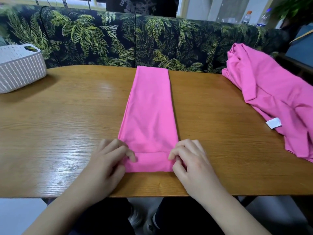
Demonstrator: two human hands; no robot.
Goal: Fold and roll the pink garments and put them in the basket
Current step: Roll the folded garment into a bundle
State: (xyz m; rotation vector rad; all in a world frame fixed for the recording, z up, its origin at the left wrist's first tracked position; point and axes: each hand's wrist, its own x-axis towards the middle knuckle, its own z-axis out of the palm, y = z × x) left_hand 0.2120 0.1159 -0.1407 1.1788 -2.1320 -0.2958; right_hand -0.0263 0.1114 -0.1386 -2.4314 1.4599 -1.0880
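the long folded strip of bright pink stretch fabric [149, 109] lies flat down the middle of the oval wood-grain table [59, 126], its far end reaching the table's back edge and its near end turned over once into a short flap just in front of the person. the left hand [108, 160] pinches the left end of that flap with curled fingers and thumb, and the right hand [188, 160] pinches the right end the same way, so both hands hold the first turn of the roll by its 2 corners.

the cloth looks thin, light and very soft, with no stiffness of its own; it will likely sag and spring open unless the roll is kept tight and pressed down as it goes. the smooth, glossy tabletop may let the strip slide away, so holding at the outer edges, where the layers stack, seems the best place, with the fingers walking the roll forward evenly so that it does not cone to 1 side.

the loose heap of pink garment with a small white label [274, 99] lies crumpled at the right end of the table, well apart from the strip, not yet folded.

the white woven-pattern plastic basket with a cut-out handle [20, 70] stands at the far left corner of the table. its inside is not visible from this angle, so what it holds cannot be told.
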